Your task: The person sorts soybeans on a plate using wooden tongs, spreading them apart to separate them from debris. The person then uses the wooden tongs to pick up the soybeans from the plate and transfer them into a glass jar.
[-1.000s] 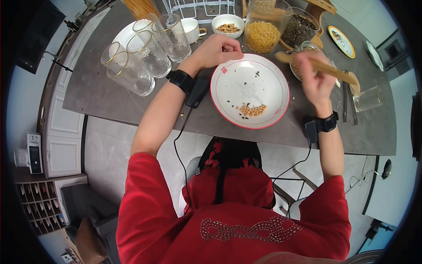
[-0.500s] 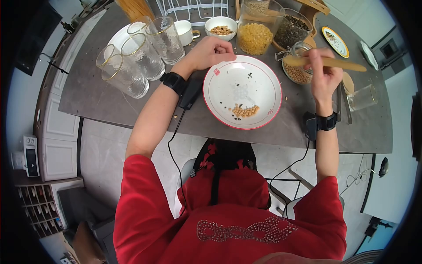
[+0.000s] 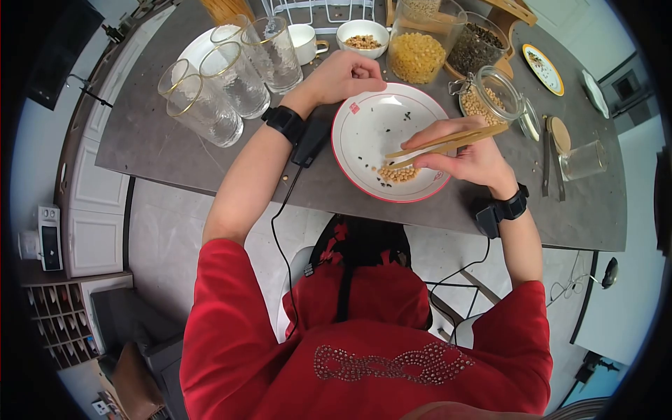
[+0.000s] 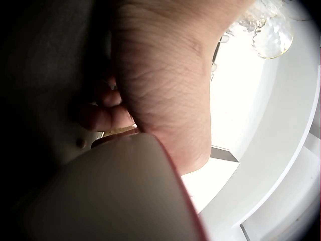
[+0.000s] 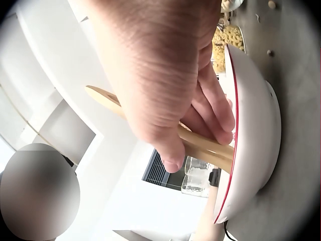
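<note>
A white dish (image 3: 360, 136) with a red rim stands at the table's near side, holding a small heap of pale yellow beans (image 3: 400, 174) and scattered dark bits. My left hand (image 3: 346, 75) grips its far left rim with curled fingers; in the left wrist view the hand (image 4: 165, 90) overlaps that rim. My right hand (image 3: 472, 155) pinches wooden tongs (image 3: 451, 142) between thumb and fingers, tips low at the heap. In the right wrist view the tongs (image 5: 208, 150) reach over the rim, their tips hidden inside the dish. An opened glass jar (image 3: 490, 98) of similar beans stands right of the dish.
Several drinking glasses (image 3: 234, 91) stand at left. Behind the dish are a cup (image 3: 303, 45), a bowl of mixed bits (image 3: 364, 38), a pasta jar (image 3: 418, 57) and a jar of dark pieces (image 3: 477, 43). Metal tongs (image 3: 553, 164) and a tipped glass (image 3: 584, 161) lie at right.
My right hand has moved left and down from the bean jar to the dish, bringing the wooden tongs over the beans. The left hand stays at the dish's rim.
</note>
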Available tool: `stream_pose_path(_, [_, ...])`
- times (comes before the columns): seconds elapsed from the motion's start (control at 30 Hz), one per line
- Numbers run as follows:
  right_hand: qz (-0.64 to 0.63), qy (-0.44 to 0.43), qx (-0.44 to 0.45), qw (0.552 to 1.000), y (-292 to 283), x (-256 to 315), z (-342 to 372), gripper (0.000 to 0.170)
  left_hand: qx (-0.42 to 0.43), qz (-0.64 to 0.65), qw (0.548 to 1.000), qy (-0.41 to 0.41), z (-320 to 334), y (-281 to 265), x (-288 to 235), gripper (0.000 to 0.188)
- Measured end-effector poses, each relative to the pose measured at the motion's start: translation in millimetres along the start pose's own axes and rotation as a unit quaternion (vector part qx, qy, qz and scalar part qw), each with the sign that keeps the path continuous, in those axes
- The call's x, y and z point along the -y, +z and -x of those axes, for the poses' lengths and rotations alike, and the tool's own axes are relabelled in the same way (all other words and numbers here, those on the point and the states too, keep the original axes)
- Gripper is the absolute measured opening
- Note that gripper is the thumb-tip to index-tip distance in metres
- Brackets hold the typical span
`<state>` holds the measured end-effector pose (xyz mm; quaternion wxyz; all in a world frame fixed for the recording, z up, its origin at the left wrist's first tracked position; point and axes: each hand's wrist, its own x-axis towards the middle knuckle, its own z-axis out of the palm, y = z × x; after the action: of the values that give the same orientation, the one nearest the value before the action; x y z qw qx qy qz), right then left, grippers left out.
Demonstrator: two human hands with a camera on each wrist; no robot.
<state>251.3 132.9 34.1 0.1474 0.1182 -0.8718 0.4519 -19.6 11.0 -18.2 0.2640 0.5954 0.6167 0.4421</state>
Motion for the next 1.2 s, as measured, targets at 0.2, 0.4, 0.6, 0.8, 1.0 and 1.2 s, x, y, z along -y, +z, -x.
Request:
stream_pose_path(0.2, [-0.012,-0.011,0.022,1.0,0.3,-3.7,-1.4,0.02,-0.002,-0.01,1.0,0.007,-4.1,0.3,1.6,0.017])
stream_pose_path(0.4, [-0.036,0.041,0.023,0.998,1.8,-1.9,-0.9,0.017,-0.004,-0.013,1.0,0.011,-4.9,2.4,0.7,0.017])
stream_pose_path(0.6, [0.014,0.052,-0.016,0.998,8.2,-3.7,2.8,0.015,-0.004,-0.006,1.0,0.01,-0.1,3.4,-0.1,0.018])
stream_pose_path(0.8, [-0.058,0.038,-0.025,0.997,5.6,-5.7,2.8,0.016,-0.003,-0.017,1.0,-0.001,1.1,0.7,-1.0,0.017])
stream_pose_path(1.0, [-0.014,0.019,0.004,1.0,2.4,-6.8,-0.4,0.015,-0.01,-0.025,1.0,-0.005,-0.9,2.7,-1.3,0.016])
stream_pose_path(1.2, [-0.035,0.069,0.011,0.997,3.6,-4.2,-1.7,0.013,-0.013,-0.022,1.0,-0.001,-1.1,0.8,-5.0,0.017])
